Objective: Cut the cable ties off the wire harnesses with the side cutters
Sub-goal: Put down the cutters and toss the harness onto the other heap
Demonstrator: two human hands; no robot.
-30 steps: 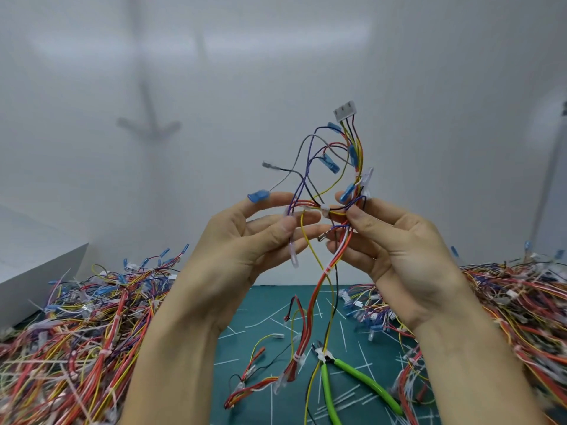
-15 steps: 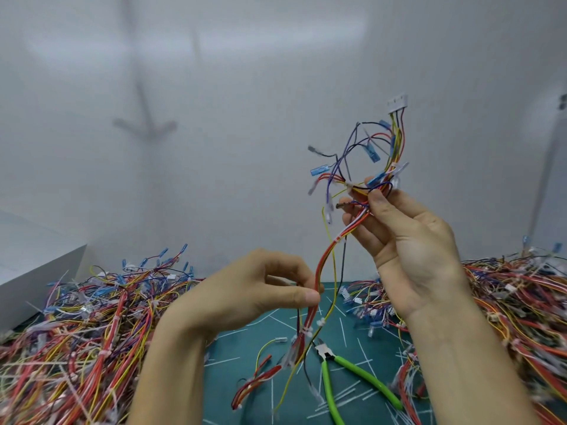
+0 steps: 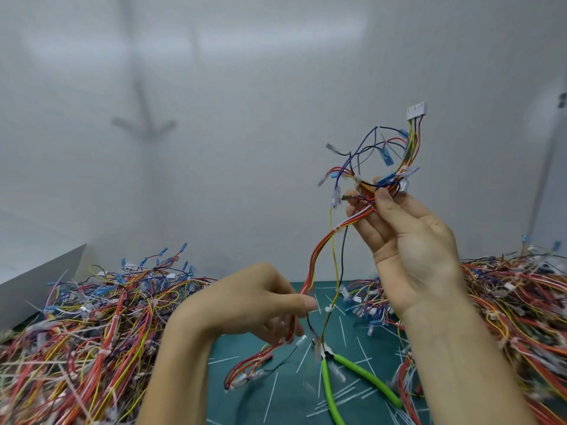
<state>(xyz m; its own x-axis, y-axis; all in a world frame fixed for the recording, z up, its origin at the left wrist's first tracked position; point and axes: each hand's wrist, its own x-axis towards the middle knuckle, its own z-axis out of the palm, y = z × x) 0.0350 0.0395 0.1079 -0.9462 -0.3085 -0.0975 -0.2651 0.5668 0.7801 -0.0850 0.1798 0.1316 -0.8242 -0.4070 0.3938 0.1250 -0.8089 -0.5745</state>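
My right hand (image 3: 408, 240) is raised and pinches the upper part of a wire harness (image 3: 325, 250) between thumb and fingers. A white connector (image 3: 416, 111) and blue terminals stick up above that hand. The red, yellow and black wires hang down to my left hand (image 3: 264, 302), which grips the lower red strands. A white cable tie (image 3: 338, 229) wraps the bundle just below my right fingers. The green-handled side cutters (image 3: 346, 372) lie on the teal mat, below the harness, with no hand on them.
A big pile of harnesses (image 3: 92, 332) covers the left of the teal cutting mat (image 3: 285, 403); another pile (image 3: 515, 302) fills the right. Cut white tie pieces (image 3: 343, 394) are strewn on the mat. A white box (image 3: 36, 271) stands at far left. A white wall is behind.
My right hand lifted the harness up and to the right. My left hand slid down the wires from beside the right hand to the lower red strands near the mat.
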